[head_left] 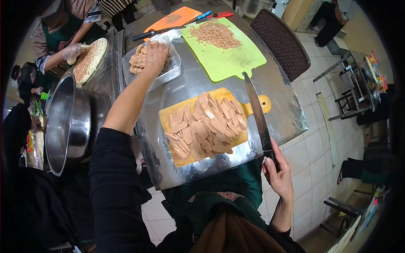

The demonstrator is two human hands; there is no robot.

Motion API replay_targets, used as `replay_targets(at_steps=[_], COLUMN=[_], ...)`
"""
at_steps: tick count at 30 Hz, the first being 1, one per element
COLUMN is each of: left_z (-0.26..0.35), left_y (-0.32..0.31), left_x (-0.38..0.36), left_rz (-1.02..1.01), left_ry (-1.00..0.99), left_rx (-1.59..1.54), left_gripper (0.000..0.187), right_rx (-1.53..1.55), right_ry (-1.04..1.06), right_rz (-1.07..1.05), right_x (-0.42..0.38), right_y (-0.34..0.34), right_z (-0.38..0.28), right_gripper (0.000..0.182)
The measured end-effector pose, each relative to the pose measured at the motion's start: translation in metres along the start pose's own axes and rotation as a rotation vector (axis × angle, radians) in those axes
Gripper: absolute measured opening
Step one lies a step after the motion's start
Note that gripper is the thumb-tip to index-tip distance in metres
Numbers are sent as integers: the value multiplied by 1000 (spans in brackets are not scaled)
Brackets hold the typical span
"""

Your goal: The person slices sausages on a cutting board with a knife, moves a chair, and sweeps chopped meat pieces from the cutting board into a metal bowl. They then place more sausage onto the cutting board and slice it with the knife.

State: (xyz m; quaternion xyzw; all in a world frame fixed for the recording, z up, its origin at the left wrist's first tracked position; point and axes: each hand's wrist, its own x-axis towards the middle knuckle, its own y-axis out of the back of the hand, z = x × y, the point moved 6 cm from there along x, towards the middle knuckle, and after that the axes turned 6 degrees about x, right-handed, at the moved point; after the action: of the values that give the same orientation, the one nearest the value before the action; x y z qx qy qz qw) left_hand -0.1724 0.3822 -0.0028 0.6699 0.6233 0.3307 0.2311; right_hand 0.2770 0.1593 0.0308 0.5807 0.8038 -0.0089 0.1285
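Note:
My right hand [279, 175] is closed round the black handle of a long knife [258, 110]. Its blade points away from me, past the right side of the wooden cutting board [172, 161]. Heaped on that board are thin, flat, pinkish-brown sausage slices [204, 124]. My left hand [157, 58] reaches into a clear plastic container [174, 69]. Its fingers are stretched over brown sausage pieces [138, 59] piled in the container's left part, touching them; the fingertips are partly hard to make out.
A green cutting board [211, 69] with small diced pieces [217, 34] lies beyond. Behind are an orange board [179, 19], another knife [156, 33] and a brown chair [280, 44]. A large metal bowl [69, 122] stands left, near a gloved co-worker [63, 36] spreading filling on dough [90, 61].

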Motion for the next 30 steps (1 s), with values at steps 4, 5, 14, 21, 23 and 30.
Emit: replay_targets(at_steps=[4,5,14,21,23,30], left_z=[-7,-8,-63,-54,-36,64], left_y=[-3,-2,92,128,125,114], left_x=[-1,-3,-75,-237,-275,-340], left_rz=[109,131,297,242,154,-49], left_ry=[-43,-54,394,696,760,950], left_rx=[-17,-36,-1051,-1792,-1838,-2154], left_gripper=[29,28,31,32,33,31], right_rx=[22,21,-138,-123,-144,-267], right_ry=[-6,1,158,160,99,58], right_rz=[-24,-38,-456,-738,-744,-653], right_x=[-5,-7,-37,-51,-48,-35], right_y=[-6,-9,-67,-134,-144,-152], right_z=[-8,-9,-13,-3,3,0], right_gripper=[53,54,57,61,61,64])
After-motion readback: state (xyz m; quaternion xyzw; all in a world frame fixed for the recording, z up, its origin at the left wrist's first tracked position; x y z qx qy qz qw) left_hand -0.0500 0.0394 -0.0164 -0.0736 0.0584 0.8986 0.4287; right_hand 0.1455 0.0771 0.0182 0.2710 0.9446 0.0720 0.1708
